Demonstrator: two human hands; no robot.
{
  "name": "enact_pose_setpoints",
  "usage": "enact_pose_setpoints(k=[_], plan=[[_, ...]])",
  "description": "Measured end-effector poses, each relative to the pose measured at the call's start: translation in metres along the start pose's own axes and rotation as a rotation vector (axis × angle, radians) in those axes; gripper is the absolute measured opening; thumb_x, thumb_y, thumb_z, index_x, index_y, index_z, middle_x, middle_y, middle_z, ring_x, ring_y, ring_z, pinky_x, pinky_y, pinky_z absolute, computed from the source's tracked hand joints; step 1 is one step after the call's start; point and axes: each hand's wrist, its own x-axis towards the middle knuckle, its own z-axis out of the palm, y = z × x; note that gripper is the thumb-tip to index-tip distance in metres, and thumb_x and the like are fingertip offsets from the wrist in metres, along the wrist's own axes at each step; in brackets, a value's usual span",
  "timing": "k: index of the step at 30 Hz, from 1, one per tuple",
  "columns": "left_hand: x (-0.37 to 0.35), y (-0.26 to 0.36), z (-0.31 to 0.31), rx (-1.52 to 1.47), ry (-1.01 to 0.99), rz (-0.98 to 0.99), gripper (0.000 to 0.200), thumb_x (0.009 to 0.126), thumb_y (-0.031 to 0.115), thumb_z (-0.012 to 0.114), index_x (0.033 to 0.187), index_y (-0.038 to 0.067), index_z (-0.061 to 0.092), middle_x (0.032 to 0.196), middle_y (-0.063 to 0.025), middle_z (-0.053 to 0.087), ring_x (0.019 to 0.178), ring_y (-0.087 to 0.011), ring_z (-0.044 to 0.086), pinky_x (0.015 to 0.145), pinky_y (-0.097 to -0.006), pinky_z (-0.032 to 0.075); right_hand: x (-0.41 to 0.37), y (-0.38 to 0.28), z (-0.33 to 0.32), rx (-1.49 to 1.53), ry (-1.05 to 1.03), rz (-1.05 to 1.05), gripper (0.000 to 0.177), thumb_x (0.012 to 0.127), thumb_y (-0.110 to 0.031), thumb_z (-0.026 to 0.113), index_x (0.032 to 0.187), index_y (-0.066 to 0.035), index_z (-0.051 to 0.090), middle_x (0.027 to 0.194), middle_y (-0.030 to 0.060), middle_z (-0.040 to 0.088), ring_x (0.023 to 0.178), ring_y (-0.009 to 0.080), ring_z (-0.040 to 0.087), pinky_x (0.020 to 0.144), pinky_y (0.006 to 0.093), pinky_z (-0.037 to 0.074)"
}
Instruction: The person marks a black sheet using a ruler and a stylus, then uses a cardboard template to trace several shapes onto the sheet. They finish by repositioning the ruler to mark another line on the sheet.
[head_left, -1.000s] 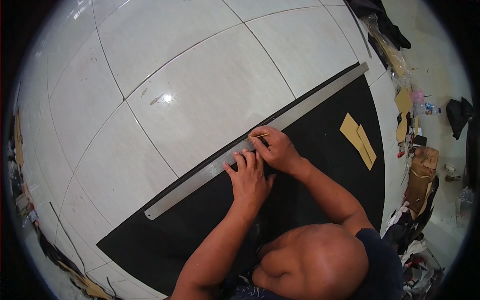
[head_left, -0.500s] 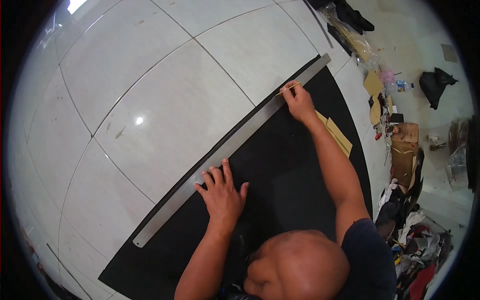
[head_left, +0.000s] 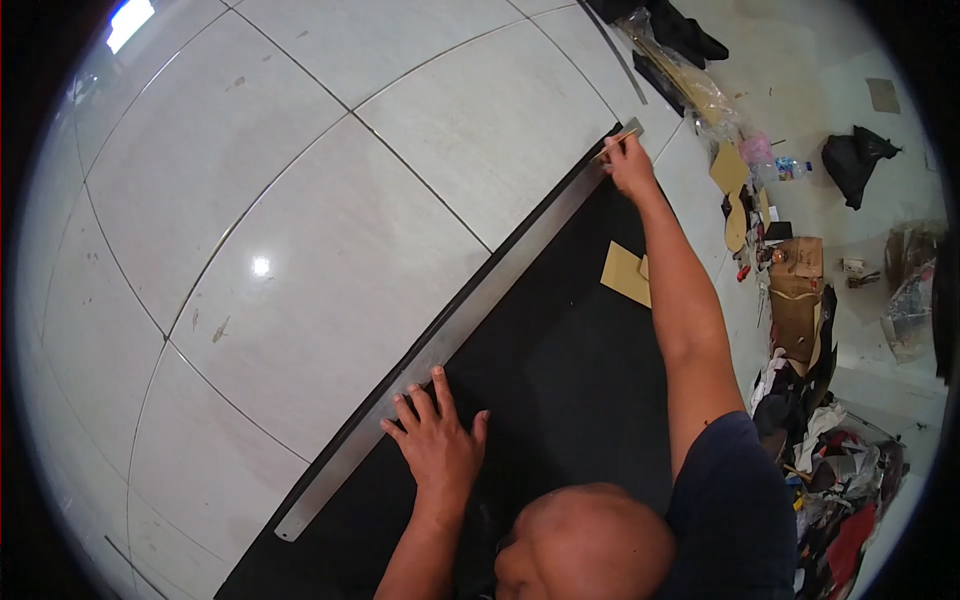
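A long metal ruler [head_left: 510, 273] lies slantwise along the straight edge of a large black sheet [head_left: 560, 385]. My left hand [head_left: 438, 445] presses on the ruler's lower half, its fingers spread and fingertips on the metal. Near the ruler's upper end, my right hand [head_left: 632, 170] pinches a thin yellowish pen [head_left: 620, 141]. The pen's tip is close to the sheet's edge beside the ruler; the exact contact is too small to make out. Tan cardboard pieces [head_left: 626, 275] rest on the black sheet, partly hidden by my right forearm.
White floor tiles [head_left: 300, 210] extend left of the sheet. Along the right stand a brown cardboard box [head_left: 797, 325], a plastic bottle [head_left: 794, 168], a black bag [head_left: 855, 165] and a heap of scraps [head_left: 850, 480]. A head and dark sleeve fill the bottom.
My right hand has slid with the pen up along the ruler to near its upper end. My left hand stays on the ruler. The whole view has shifted slightly.
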Motion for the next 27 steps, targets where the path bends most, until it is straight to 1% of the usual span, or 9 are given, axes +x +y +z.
enact_pose_setpoints(k=[1,4,7,11,18,21,24,26,27], plan=[[0.000,0.001,-0.001,-0.002,-0.005,-0.004,0.091,0.088,0.051,0.070,0.157,0.008,0.030,0.145,-0.0303,0.042,0.136,-0.0518,0.038,0.106,-0.0699,0.033,0.008,0.003,-0.001,-0.110,0.088,-0.028,0.035,0.101,-0.036,0.057,0.115,-0.004,0.061,0.097,0.0151,0.073,0.093,0.0310,0.071,0.082,0.0416,0.054],[0.001,0.002,-0.001,0.004,-0.006,-0.012,0.091,0.087,0.051,0.071,0.157,0.008,0.031,0.144,-0.0313,0.043,0.136,-0.0525,0.039,0.106,-0.0702,0.033,0.028,0.002,-0.008,-0.014,0.084,0.136,0.029,0.103,-0.034,0.055,0.114,-0.008,0.059,0.093,0.0097,0.073,0.082,0.0229,0.073,0.072,0.0374,0.056],[0.001,0.002,0.000,0.015,-0.008,-0.014,0.091,0.087,0.051,0.072,0.157,0.008,0.031,0.144,-0.0318,0.043,0.135,-0.0530,0.040,0.107,-0.0699,0.033,0.047,0.010,-0.008,-0.069,0.200,0.106,0.027,0.103,-0.033,0.054,0.113,-0.008,0.058,0.088,0.0088,0.073,0.072,0.0202,0.071,0.065,0.0355,0.057],[0.003,0.003,0.001,0.021,-0.020,-0.025,0.091,0.087,0.052,0.071,0.157,0.009,0.032,0.143,-0.0323,0.043,0.135,-0.0539,0.040,0.107,-0.0693,0.033,0.047,-0.007,-0.011,-0.047,0.214,0.162,0.025,0.104,-0.031,0.052,0.112,-0.008,0.059,0.081,0.0083,0.071,0.059,0.0185,0.068,0.059,0.0349,0.057],[0.003,0.002,0.000,0.018,-0.022,-0.026,0.089,0.087,0.053,0.071,0.156,0.010,0.034,0.144,-0.0328,0.043,0.135,-0.0544,0.040,0.107,-0.0694,0.034,0.051,-0.012,-0.012,-0.143,0.241,0.185,0.020,0.104,-0.027,0.052,0.108,-0.011,0.063,0.081,0.0088,0.072,0.064,0.0193,0.071,0.063,0.0361,0.057],[0.002,0.003,0.002,0.024,-0.015,-0.024,0.089,0.087,0.053,0.071,0.156,0.010,0.035,0.143,-0.0325,0.044,0.134,-0.0539,0.040,0.107,-0.0693,0.033,0.052,-0.010,-0.012,-0.233,0.259,0.174,0.020,0.104,-0.026,0.051,0.110,-0.012,0.065,0.083,0.0099,0.073,0.067,0.0206,0.072,0.069,0.0369,0.057],[0.003,0.005,0.001,0.019,-0.008,-0.012,0.088,0.087,0.053,0.071,0.155,0.010,0.035,0.142,-0.0319,0.046,0.134,-0.0532,0.041,0.108,-0.0688,0.032,0.066,0.018,-0.003,-0.252,0.340,0.121,0.024,0.104,-0.027,0.051,0.115,-0.012,0.066,0.088,0.0108,0.074,0.076,0.0244,0.073,0.076,0.0383,0.056],[0.004,-0.001,-0.002,0.027,0.020,-0.028,0.087,0.087,0.052,0.070,0.155,0.010,0.036,0.141,-0.0316,0.046,0.134,-0.0528,0.042,0.108,-0.0684,0.032,0.049,-0.015,-0.007,-0.134,0.218,0.271,0.026,0.103,-0.028,0.052,0.117,-0.012,0.066,0.096,0.0125,0.075,0.086,0.0290,0.073,0.082,0.0402,0.055],[0.004,-0.001,-0.001,0.023,0.030,-0.021,0.087,0.087,0.052,0.070,0.155,0.010,0.036,0.141,-0.0314,0.046,0.134,-0.0526,0.042,0.108,-0.0682,0.032,0.049,-0.012,-0.009,-0.278,0.244,0.145,0.028,0.102,-0.030,0.052,0.118,-0.012,0.066,0.102,0.0136,0.074,0.095,0.0338,0.071,0.084,0.0437,0.054]])
